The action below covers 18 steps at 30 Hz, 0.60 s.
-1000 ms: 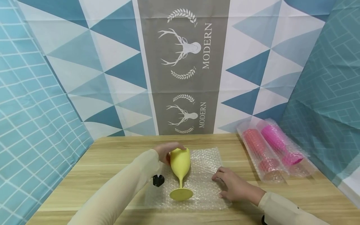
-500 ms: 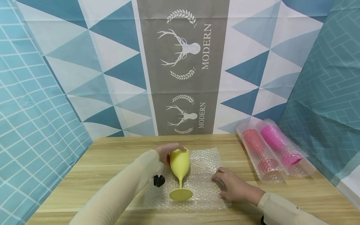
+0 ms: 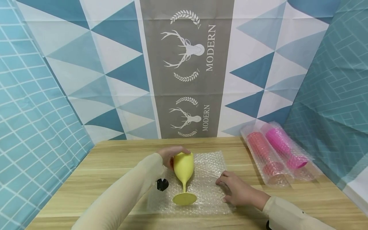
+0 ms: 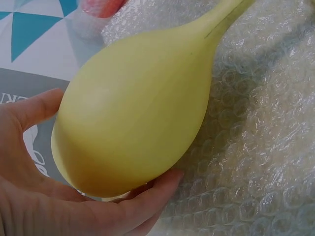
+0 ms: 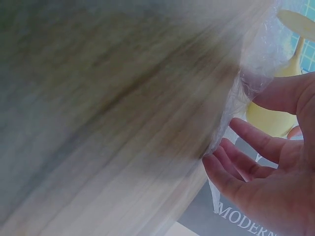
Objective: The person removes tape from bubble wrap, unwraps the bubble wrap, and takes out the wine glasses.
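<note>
A yellow wine glass point(image 3: 183, 167) lies on its side over a sheet of bubble wrap point(image 3: 207, 182), its foot towards me. My left hand point(image 3: 170, 155) holds the bowl near the rim. In the left wrist view, the thumb and fingers curve round opposite sides of the yellow bowl point(image 4: 133, 105). At the sheet's right edge is my right hand point(image 3: 240, 191), palm down. Its relaxed fingertips point(image 5: 235, 184) touch the edge of the bubble wrap point(image 5: 231, 110) in the right wrist view, the thumb spread apart from them.
To the right on the wooden table point(image 3: 115, 179) lie a red glass point(image 3: 260, 145) and a pink glass point(image 3: 278, 140), each in a bubble wrap sleeve. A small black piece point(image 3: 162, 184) shows beneath the left wrist. Patterned cloth point(image 3: 189, 64) hangs behind the table.
</note>
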Tool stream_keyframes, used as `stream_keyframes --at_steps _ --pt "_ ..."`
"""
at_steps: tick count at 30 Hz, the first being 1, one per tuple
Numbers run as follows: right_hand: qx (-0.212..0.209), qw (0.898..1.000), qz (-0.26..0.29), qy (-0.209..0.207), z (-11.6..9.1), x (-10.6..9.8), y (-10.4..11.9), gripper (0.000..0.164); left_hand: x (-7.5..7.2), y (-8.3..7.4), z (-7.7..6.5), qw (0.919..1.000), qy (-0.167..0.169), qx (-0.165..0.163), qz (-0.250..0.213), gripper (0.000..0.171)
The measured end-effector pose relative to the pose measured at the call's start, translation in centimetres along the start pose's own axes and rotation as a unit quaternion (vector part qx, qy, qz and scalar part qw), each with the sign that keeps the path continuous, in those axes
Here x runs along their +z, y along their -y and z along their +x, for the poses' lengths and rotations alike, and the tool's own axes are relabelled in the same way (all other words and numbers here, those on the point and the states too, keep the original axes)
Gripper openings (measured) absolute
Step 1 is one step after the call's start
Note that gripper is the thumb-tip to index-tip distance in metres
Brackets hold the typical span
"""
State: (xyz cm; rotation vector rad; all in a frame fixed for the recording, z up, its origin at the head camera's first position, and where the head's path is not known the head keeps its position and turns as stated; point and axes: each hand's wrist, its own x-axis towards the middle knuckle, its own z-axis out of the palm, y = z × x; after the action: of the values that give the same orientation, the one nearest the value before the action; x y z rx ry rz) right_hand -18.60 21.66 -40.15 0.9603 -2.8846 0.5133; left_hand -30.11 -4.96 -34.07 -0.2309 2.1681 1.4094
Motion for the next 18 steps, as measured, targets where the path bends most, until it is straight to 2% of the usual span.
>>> stream_keyframes --at_steps 18 --pt "0.0 1.0 0.006 0.001 -0.07 0.04 0.05 0.049 -0.61 0.32 -0.12 0.9998 0.002 0.016 -0.012 0.079"
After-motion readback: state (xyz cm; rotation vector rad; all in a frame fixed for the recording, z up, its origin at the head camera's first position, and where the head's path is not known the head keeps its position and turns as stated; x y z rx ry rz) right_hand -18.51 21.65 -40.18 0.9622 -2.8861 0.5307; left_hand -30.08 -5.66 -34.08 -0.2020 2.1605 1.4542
